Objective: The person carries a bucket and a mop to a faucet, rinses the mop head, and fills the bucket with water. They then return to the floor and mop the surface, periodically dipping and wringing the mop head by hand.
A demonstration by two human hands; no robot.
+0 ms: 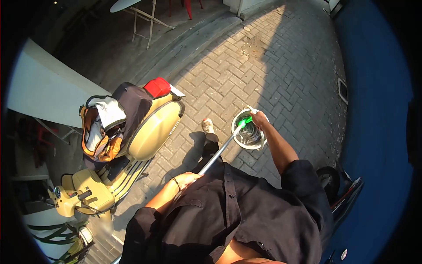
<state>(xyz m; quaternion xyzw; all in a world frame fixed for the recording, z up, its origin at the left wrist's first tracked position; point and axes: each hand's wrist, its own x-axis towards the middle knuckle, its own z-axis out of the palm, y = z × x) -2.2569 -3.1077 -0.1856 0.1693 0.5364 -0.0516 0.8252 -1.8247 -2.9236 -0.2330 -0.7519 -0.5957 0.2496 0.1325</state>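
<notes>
My left hand (188,179) is wrapped round the silver handle of a mop (223,148), close to my shirt. The handle slants down to a green head (243,123) inside a pale bucket (234,136). Dark, wet-looking contents show within the bucket, with light glinting on them. At the bucket's upper right rim, my right hand (259,119) is closed, its fingertips right beside the green mop part. A pale piece of the bucket's rim or handle sticks out above those fingers. The bucket stands on the paving in front of my shoe (208,126).
A cream scooter (151,130) with an open bag (103,127) on it stands to the left. Part of another motorbike (338,189) shows at right, against a blue wall (376,110). A kerb (193,48) and a folding table (125,5) lie ahead.
</notes>
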